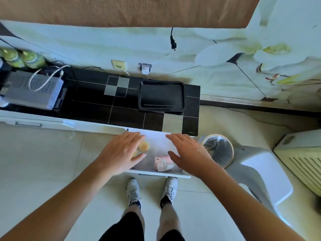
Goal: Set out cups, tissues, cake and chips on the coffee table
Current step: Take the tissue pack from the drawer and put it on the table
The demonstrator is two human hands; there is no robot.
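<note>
Both hands over open drawer (159, 172), fingers spread, holding nothing: left hand (121, 153) above round cakes (143, 146), right hand (187, 153) beside pink tissue pack (163, 164). Black tray (161, 96) on counter (97, 105) likely awaits loading.

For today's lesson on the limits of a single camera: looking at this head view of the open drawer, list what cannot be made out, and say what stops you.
- Drawer contents: the left hand and right hand cover much of it.
- Round yellowish item: blurred, partly under the left hand; cake or not, unclear.
- Pink packet: label too small and blurred to read.
- Bin contents: dim and blurred.
- Green bottles: cut off by the left edge.
</note>
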